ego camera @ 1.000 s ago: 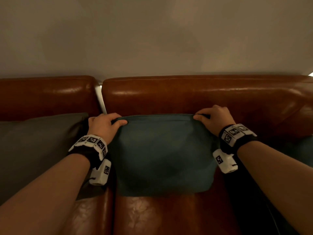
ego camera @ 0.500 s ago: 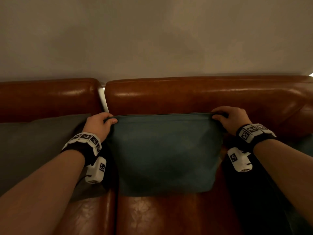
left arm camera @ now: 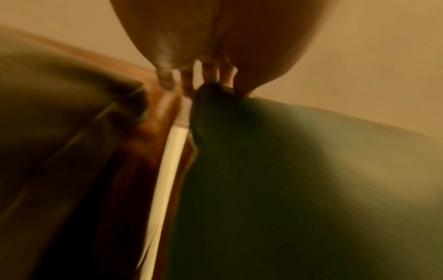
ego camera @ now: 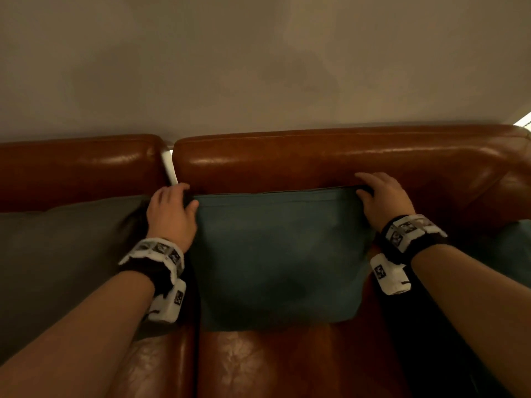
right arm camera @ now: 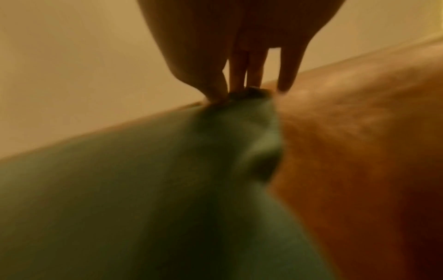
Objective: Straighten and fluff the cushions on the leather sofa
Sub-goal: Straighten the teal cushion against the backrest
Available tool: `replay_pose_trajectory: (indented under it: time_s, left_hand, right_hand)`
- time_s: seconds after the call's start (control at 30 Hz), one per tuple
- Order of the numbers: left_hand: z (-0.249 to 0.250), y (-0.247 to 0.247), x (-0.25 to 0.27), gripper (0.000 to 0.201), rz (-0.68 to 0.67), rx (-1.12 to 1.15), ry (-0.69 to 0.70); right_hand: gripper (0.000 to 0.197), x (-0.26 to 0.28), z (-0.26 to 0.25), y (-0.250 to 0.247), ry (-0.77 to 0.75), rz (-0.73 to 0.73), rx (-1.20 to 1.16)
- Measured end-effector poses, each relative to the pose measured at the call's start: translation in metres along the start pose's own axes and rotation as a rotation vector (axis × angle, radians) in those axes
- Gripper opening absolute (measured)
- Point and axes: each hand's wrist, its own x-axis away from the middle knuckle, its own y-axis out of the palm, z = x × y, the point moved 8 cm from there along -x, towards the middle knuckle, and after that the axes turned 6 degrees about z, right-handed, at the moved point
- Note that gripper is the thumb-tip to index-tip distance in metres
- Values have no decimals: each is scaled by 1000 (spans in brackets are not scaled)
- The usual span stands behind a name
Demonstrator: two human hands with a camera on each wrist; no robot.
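Observation:
A teal cushion (ego camera: 281,254) stands upright against the brown leather sofa back (ego camera: 316,162). My left hand (ego camera: 175,208) pinches its top left corner, and my right hand (ego camera: 379,196) pinches its top right corner, stretching the top edge flat. In the left wrist view the left hand (left arm camera: 213,83) has its fingertips closed on the dark corner of the teal cushion (left arm camera: 287,170). In the right wrist view the right hand (right arm camera: 239,89) bunches the corner of the teal cushion (right arm camera: 167,180) between thumb and fingers. Both wrist views are blurred.
A grey cushion (ego camera: 63,254) leans on the left sofa section, close to my left forearm. Another teal cushion (ego camera: 511,248) shows at the right edge. A pale gap (ego camera: 169,170) splits the two leather backs. A plain wall rises behind the sofa.
Both hands slid outward along the cushion's top edge to its corners, pulling it wider and straighter, then shifted slightly left with the cushion.

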Motion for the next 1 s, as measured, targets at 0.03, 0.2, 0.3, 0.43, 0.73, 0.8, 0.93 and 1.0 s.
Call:
replay_pose_trajectory:
  time_s: [0.03, 0.2, 0.3, 0.43, 0.73, 0.8, 0.93, 1.0]
  left_hand:
    - [19, 2, 14, 44, 42, -80, 104]
    - [107, 81, 100, 64, -123, -219, 499]
    - [83, 103, 88, 65, -94, -301, 509]
    - [52, 97, 69, 67, -36, -323, 475]
    - [7, 63, 86, 71, 96, -225, 124]
    - [44, 83, 114, 72, 84, -199, 319]
    - [53, 129, 137, 69, 108, -225, 436]
    - [35, 133, 128, 70, 154, -223, 485]
  right_hand:
    - [40, 11, -21, 2, -89, 61, 14]
    - [60, 95, -122, 97, -422, -102, 194]
    - [62, 86, -102, 110, -375, -36, 264]
    - [65, 61, -40, 95, -178, 13, 273]
    - [69, 87, -48, 71, -86, 61, 204]
    - [66, 126, -104, 92, -334, 73, 129]
    - [62, 152, -121, 153, -455, 99, 189]
    - [61, 139, -84, 154, -399, 198, 208]
